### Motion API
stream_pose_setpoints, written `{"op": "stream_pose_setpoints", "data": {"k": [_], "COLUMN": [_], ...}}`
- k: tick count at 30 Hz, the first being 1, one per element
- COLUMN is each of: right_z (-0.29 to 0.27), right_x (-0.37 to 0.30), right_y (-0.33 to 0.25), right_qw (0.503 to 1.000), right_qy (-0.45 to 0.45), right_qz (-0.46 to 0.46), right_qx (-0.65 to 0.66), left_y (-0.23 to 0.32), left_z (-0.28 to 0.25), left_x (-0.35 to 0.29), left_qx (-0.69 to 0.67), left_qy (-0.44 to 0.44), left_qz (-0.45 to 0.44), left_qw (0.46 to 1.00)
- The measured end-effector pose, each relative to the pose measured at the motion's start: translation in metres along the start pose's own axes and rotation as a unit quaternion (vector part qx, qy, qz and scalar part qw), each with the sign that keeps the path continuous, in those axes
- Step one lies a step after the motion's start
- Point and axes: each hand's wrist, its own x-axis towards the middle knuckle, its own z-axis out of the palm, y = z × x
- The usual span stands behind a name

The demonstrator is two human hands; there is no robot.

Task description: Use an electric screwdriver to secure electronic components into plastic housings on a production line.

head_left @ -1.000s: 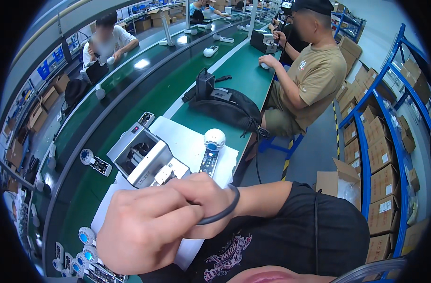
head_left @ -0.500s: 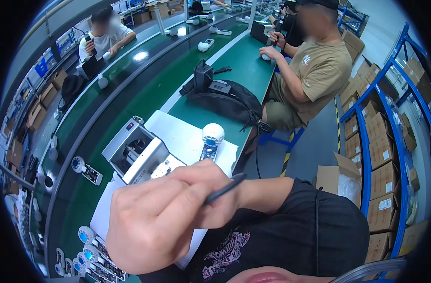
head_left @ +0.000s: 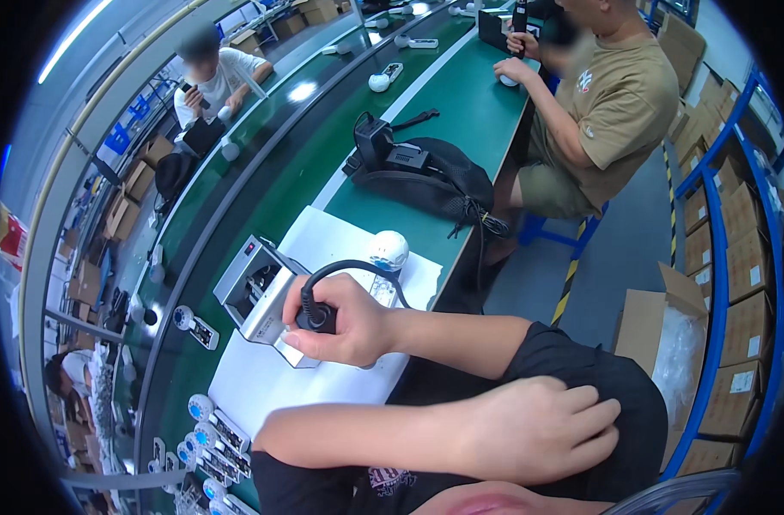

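My right hand [head_left: 345, 322] is closed around a black electric screwdriver [head_left: 316, 318] held upright; its cord loops up and to the right, and its lower end is hidden. The hand is beside a silver screw feeder [head_left: 253, 279], covering its near right part. Just beyond lies a white ball-headed device [head_left: 388, 250] with an exposed circuit board, partly behind the cord. My left forearm crosses in front of my chest. On my black right sleeve rests my left hand [head_left: 542, 429], its fingers bent and slightly apart, with nothing seen in it.
White paper [head_left: 315, 225] covers the green bench. Several similar devices [head_left: 207, 433] crowd the near left; another one [head_left: 196, 328] lies on the conveyor. A black bag [head_left: 431, 176] lies beyond. Co-workers sit across and at right. An opened carton [head_left: 645, 330] and blue shelving stand right.
My left hand has moved from in front of the right hand across to my right sleeve. This uncovers the right hand and the screwdriver in it. The view has shifted.
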Motion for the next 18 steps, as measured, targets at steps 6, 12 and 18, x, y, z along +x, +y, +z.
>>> {"op": "stream_pose_setpoints", "data": {"k": [6, 12, 18], "right_z": [0.014, 0.002, 0.015], "right_x": [0.003, -0.006, -0.009], "right_y": [0.017, -0.014, -0.007], "right_qw": [0.999, 0.989, 0.998], "right_qy": [0.022, 0.098, -0.06], "right_qz": [-0.038, 0.108, 0.001], "right_qx": [0.011, 0.002, 0.028], "left_y": [-0.024, -0.013, 0.011], "left_z": [-0.008, -0.025, -0.006], "left_x": [0.076, 0.071, 0.052], "left_qx": [0.207, 0.281, 0.292], "left_qy": [-0.016, 0.058, 0.089], "left_qz": [0.018, -0.109, -0.125], "left_qw": [0.978, 0.952, 0.944]}}
